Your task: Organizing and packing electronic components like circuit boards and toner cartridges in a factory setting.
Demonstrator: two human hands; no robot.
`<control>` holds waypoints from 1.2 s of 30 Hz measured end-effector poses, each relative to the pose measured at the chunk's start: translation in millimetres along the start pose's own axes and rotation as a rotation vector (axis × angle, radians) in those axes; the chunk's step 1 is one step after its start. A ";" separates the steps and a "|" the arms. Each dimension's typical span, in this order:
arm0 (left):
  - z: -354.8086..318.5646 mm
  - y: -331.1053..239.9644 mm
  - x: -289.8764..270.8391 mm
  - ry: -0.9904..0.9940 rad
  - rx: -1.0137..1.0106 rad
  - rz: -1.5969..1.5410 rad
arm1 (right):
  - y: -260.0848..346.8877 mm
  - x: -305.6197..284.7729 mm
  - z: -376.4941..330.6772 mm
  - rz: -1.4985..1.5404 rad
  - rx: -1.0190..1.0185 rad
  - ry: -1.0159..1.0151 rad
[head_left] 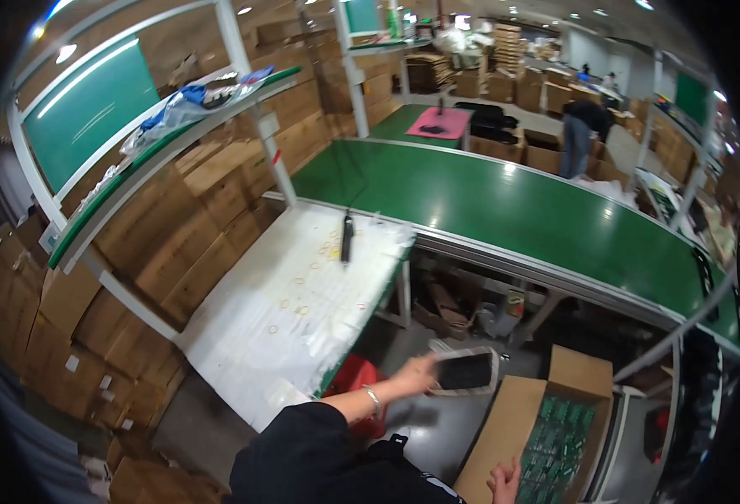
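Nearest to us, our right hand is cut off by the lower edge of the view, its fingers partly curled by the side flap of an open cardboard box; we cannot tell whether it touches the cardboard or holds anything. Inside the box we see green pieces in rows. A little farther out, our left hand grips the left end of a flat dark panel with a pale border, held above the floor between a red item and the box. Left of the panel, a white-covered counter carries yellowish rings, and a black corded tool shows against it. Beyond stretches a long green counter; behind it we see a pink mat and, farther off, a person bending forward.
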State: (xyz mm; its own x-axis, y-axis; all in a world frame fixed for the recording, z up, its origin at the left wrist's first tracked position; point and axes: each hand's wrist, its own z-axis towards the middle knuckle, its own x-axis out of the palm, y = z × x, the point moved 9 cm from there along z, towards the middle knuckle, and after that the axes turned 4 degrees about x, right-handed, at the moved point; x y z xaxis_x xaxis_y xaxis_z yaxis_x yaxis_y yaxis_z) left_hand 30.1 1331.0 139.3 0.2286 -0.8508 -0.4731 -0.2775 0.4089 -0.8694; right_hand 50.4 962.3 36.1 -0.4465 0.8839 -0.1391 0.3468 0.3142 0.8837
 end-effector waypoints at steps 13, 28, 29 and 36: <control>-272.6 -214.5 490.8 1.302 0.491 0.097 | -106.5 -229.3 -345.7 0.873 0.051 -0.564; -331.8 -297.6 793.2 1.372 0.672 -0.026 | -293.7 -538.9 -493.6 1.154 -0.019 -1.008; -341.1 -298.1 811.2 1.386 0.631 0.011 | -289.5 -575.4 -484.8 1.133 -0.024 -0.973; -310.7 -339.8 878.6 1.356 0.597 0.054 | -245.6 -773.0 -418.8 1.106 -0.240 -0.612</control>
State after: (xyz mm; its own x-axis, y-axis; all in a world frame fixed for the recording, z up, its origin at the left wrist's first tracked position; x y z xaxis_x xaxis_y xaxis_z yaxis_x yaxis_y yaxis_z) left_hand 35.4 342.0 63.3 -0.8868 -0.3454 -0.3072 0.2351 0.2352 -0.9431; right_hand -35.0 56.8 113.6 0.4535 0.6672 0.5909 0.1035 -0.6979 0.7087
